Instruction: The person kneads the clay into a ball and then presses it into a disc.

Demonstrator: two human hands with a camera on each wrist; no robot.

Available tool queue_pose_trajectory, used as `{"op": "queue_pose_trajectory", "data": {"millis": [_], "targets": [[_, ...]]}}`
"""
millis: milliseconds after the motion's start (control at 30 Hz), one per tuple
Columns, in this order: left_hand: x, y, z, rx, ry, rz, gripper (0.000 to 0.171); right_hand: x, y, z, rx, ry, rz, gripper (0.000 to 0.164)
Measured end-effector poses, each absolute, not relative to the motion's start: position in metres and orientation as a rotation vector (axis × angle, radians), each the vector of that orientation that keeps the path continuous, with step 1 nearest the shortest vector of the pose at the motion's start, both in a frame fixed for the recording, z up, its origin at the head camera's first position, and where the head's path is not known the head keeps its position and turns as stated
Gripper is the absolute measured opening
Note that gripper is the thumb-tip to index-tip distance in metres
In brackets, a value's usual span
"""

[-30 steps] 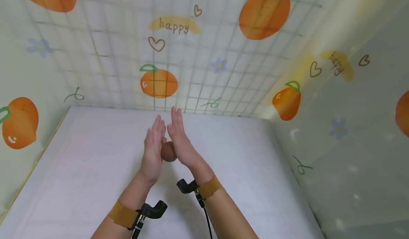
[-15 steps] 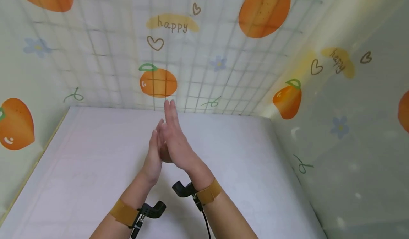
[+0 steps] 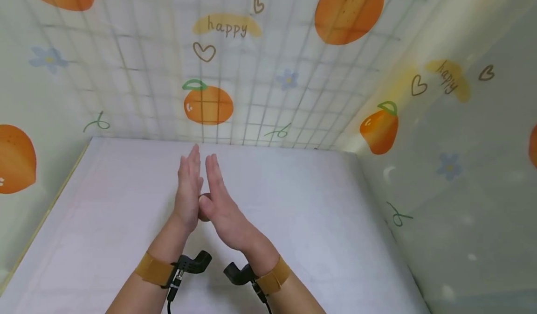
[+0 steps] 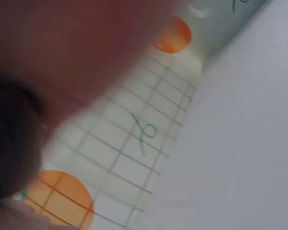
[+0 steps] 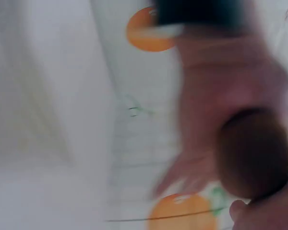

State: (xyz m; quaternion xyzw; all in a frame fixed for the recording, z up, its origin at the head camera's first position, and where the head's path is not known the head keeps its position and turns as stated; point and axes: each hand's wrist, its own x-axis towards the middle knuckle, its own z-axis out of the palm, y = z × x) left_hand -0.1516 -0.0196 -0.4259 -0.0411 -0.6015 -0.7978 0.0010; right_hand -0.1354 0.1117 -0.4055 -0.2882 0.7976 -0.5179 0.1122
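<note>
A brown ball, which looks like clay or dough (image 3: pixel 203 217), sits between my two palms above the white table. Its surface is smooth and round in the right wrist view (image 5: pixel 253 155), and dark and blurred at the left edge of the left wrist view (image 4: pixel 12 143). My left hand (image 3: pixel 187 199) stands upright with straight fingers, its palm against the ball. Opposite it, my right hand (image 3: pixel 226 217) presses from the other side, fingers straight and pointing away. The right thumb hides part of the ball in the head view.
The white tabletop (image 3: pixel 310 220) spreads under both hands. A curtain with printed oranges and a grid (image 3: pixel 251 104) hangs behind it, and another printed sheet (image 3: pixel 453 202) stands along the right. Each wrist carries a strapped black camera (image 3: pixel 195 262) with a cable.
The hands have shifted left and slid against each other. The right hand went forward, then drew back towards me, while the left moved forward. The ball stays between the palms.
</note>
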Motion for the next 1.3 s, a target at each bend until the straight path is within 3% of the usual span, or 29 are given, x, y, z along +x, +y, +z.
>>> {"op": "queue_pose_trajectory", "data": {"millis": [233,400,533,700,933,1100,1300], "targets": [[-0.146,-0.008,-0.434,-0.314,-1.881,-2.619,0.076,-0.156,0.109,-0.368,-0.998,2.555,-1.444,0.087],[-0.133,-0.005,-0.427,-0.434,-1.874,-2.546,0.080,-0.179,0.116,-0.387,-0.774,2.526,-1.543,0.077],[-0.134,-0.014,-0.421,-0.392,-1.890,-2.442,0.080,-0.175,0.116,-0.413,-0.686,2.396,-1.589,0.083],[-0.147,-0.029,-0.413,-0.283,-1.859,-2.439,0.076,-0.153,0.109,-0.416,-0.803,2.248,-1.610,0.095],[-0.146,-0.017,-0.428,-0.313,-1.833,-2.618,0.075,-0.150,0.106,-0.368,-1.103,2.475,-1.408,0.100],[-0.138,-0.006,-0.431,-0.382,-1.814,-2.588,0.082,-0.174,0.107,-0.365,-0.998,2.581,-1.400,0.091],[-0.135,-0.011,-0.417,-0.378,-1.823,-2.560,0.082,-0.181,0.116,-0.392,-0.727,2.487,-1.497,0.072]]}}
